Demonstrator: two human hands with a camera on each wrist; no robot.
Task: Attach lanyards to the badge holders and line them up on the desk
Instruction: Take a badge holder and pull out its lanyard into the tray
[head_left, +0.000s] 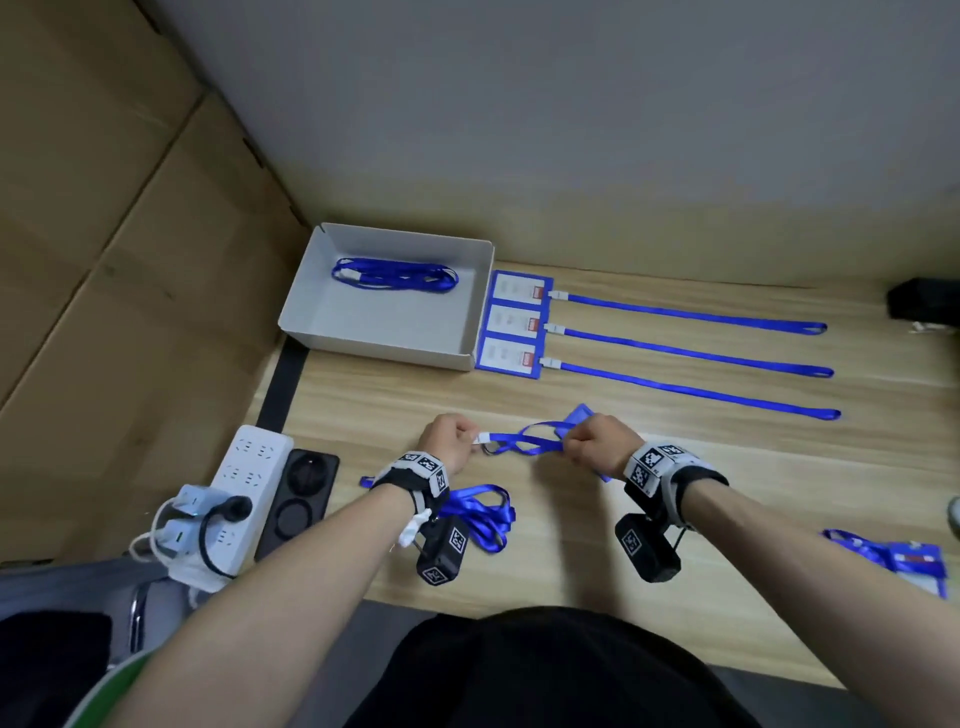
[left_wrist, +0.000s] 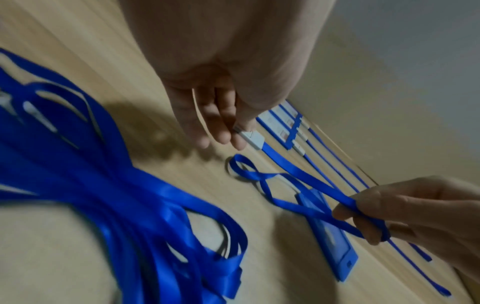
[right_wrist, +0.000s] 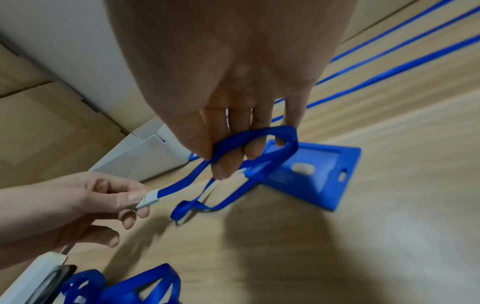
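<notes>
A blue lanyard (head_left: 524, 439) stretches between my two hands above the wooden desk (head_left: 675, 499). My left hand (head_left: 451, 435) pinches its white clip (left_wrist: 250, 138) between thumb and fingers. My right hand (head_left: 597, 441) holds the ribbon's folded loops (right_wrist: 257, 137) wrapped over its fingers. A blue badge holder (right_wrist: 311, 174) lies face down on the desk under my right hand. Three finished badge holders (head_left: 514, 325) with straightened lanyards (head_left: 691, 353) lie in a row farther back.
A white cardboard box (head_left: 387, 296) at back left holds a coiled lanyard (head_left: 395, 275). A pile of loose lanyards (head_left: 483, 514) lies by my left wrist. More holders and lanyards (head_left: 898, 561) sit at the right edge. A power strip (head_left: 239, 483) is at left.
</notes>
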